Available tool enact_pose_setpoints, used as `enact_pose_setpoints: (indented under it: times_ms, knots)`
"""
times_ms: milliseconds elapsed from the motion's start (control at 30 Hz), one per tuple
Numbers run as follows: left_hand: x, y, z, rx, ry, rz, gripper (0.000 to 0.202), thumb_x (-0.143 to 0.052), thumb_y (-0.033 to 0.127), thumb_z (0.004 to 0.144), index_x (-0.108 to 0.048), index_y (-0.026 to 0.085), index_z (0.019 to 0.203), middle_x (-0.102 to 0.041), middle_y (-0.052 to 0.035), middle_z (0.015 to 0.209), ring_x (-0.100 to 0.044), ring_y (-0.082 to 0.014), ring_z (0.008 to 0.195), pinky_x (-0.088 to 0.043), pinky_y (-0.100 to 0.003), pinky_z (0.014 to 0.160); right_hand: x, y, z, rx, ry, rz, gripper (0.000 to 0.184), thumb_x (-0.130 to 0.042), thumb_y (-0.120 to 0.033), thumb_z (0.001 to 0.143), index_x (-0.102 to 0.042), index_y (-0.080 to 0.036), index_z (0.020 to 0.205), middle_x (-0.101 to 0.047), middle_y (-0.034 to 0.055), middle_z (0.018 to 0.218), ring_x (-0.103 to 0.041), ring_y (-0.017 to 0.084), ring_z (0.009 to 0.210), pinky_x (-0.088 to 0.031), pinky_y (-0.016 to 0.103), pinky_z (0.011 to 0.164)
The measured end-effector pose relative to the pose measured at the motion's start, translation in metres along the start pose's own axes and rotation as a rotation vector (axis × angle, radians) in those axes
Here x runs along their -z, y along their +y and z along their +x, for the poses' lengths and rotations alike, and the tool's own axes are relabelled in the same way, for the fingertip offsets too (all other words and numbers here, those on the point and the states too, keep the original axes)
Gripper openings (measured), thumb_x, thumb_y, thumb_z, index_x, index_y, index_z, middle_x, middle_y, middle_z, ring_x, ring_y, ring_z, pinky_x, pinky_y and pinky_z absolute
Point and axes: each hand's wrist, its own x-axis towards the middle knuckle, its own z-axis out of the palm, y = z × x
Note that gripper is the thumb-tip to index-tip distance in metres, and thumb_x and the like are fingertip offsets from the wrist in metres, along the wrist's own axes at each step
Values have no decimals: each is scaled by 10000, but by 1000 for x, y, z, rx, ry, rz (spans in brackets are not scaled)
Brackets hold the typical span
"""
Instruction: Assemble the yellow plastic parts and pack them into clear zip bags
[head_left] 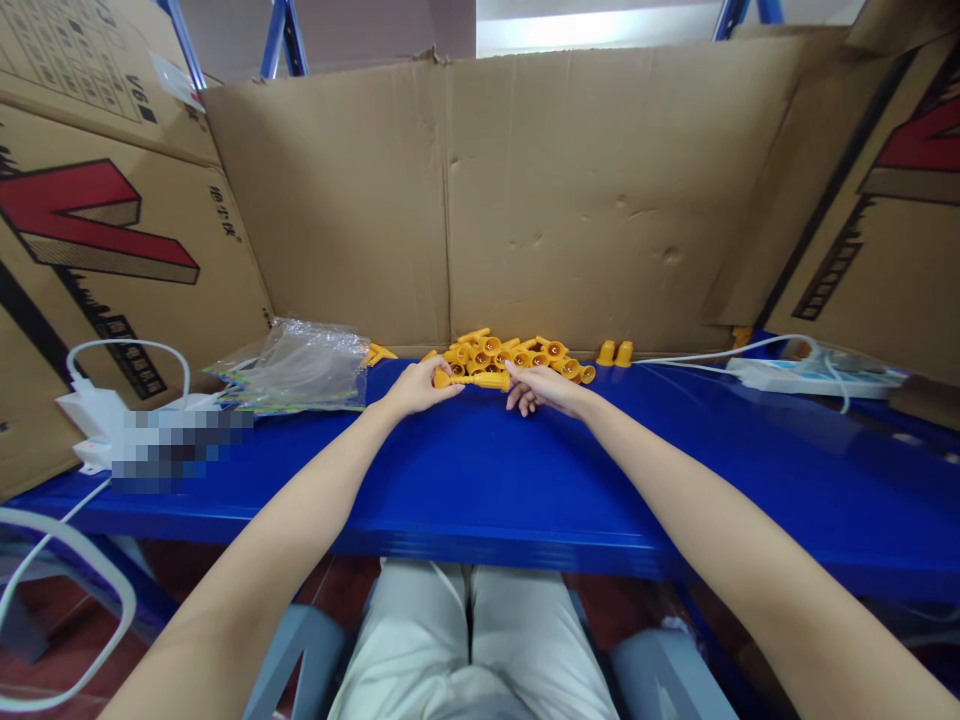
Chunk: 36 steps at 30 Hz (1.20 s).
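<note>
Between my hands, just above the blue table (495, 460), lies a slim yellow plastic piece (480, 380), held level, with a ribbed middle and wider ends. My left hand (417, 388) is closed around its left end. The fingers of my right hand (546, 388) pinch its right end. Right behind my hands is a heap of yellow cup-shaped plastic parts (555, 350), several with their hollow ends facing me. Two more yellow caps (615, 353) stand upright to the right of the heap. Some thin yellow pieces (381, 353) lie to the left.
Clear plastic bags (300, 360) lie at the left. A white charger (97, 410) with cables is at the far left, and a white power strip (810, 378) at the right. Cardboard (585, 200) walls in the table's back and sides.
</note>
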Motion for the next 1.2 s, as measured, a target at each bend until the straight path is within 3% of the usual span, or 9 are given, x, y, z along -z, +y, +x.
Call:
enact_pose_setpoints:
  times_ms: [67, 167, 300, 433, 533, 667, 1200]
  knots:
    - [0, 0, 0, -5, 1, -8, 358, -617, 499, 676, -546, 192, 845, -471, 54, 522, -420, -105, 478, -265, -220, 497, 3, 2, 0, 7, -38, 6, 378, -427, -495, 878, -504, -141, 770, -660, 89, 666, -559, 86, 437, -400, 175, 380]
    - [0, 0, 0, -16, 6, -11, 345, -621, 490, 676, -546, 191, 830, -480, 54, 524, -416, -99, 472, -265, -217, 490, 8, 6, 1, 39, -94, 39, 250, -619, -336, 803, -524, -140, 925, -675, 80, 824, -618, 94, 557, -468, 178, 480]
    - [0, 0, 0, -27, 14, 2, 340, -625, 483, 677, -542, 189, 826, -480, 54, 532, -406, -96, 475, -266, -216, 493, 11, 11, 3, 80, -91, 79, 432, -726, -176, 690, -480, -163, 1044, -672, 54, 857, -637, 108, 619, -493, 197, 542]
    - [0, 1, 0, -38, 17, 10, 343, -626, 485, 678, -539, 192, 836, -479, 53, 544, -411, -98, 486, -272, -218, 500, 11, 12, 5, 85, -111, 47, 215, -642, -303, 785, -553, -121, 857, -675, 80, 786, -610, 90, 560, -470, 184, 501]
    - [0, 1, -1, -43, 25, 9, 344, -624, 484, 680, -542, 197, 850, -476, 53, 552, -421, -102, 495, -277, -219, 505, 10, 10, 5, 56, -125, 64, 305, -545, -406, 844, -566, -112, 768, -664, 80, 686, -570, 81, 480, -454, 187, 453]
    - [0, 1, -1, -46, 34, 32, 342, -619, 488, 680, -543, 200, 849, -455, 53, 552, -418, -108, 506, -278, -223, 514, 8, 8, 3, 23, -105, 91, 341, -493, -437, 866, -567, -114, 784, -640, 60, 598, -522, 77, 400, -425, 183, 386]
    - [1, 5, -1, -20, 23, 43, 344, -616, 484, 687, -548, 196, 862, -457, 52, 540, -421, -112, 503, -277, -224, 520, 5, 4, 2, -33, -75, 90, 416, -426, -485, 881, -562, -100, 800, -616, 60, 556, -515, 87, 365, -412, 185, 349]
